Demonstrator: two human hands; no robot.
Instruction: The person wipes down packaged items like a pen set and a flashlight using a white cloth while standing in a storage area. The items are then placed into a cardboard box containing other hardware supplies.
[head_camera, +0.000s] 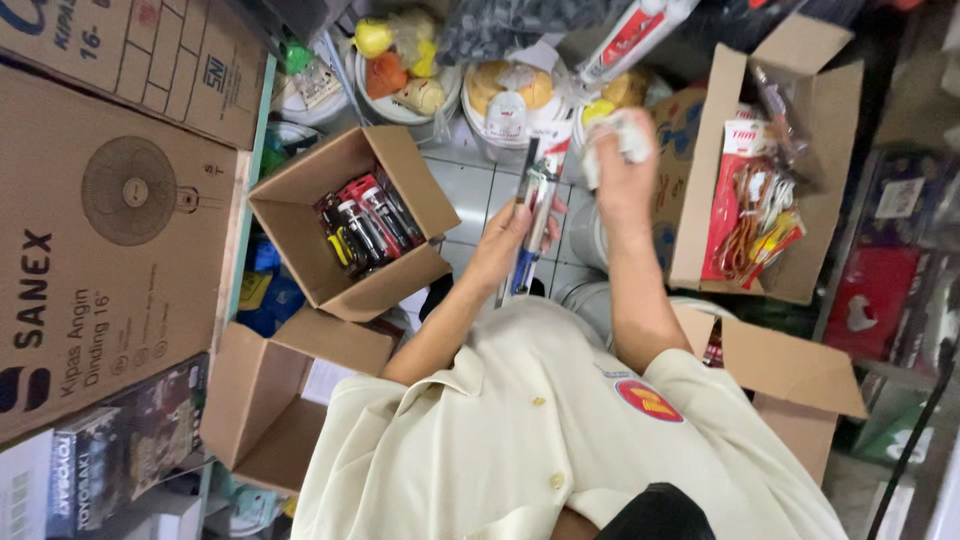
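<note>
Cream shirt fabric (520, 440) fills the near foreground, and both forearms extend from it over the tiled floor (480, 190). A packaged tool on its long card (537, 215) is grasped upright in the left hand (505, 240), just right of the open carton of similar packs (350, 225). A crumpled white cloth (615, 140) is clenched in the right hand (625, 175), raised above and right of the pack. For a clean wipe, the pack is best held steady near its lower end while the cloth is drawn along its length. Both wrists are bent slightly inward.
</note>
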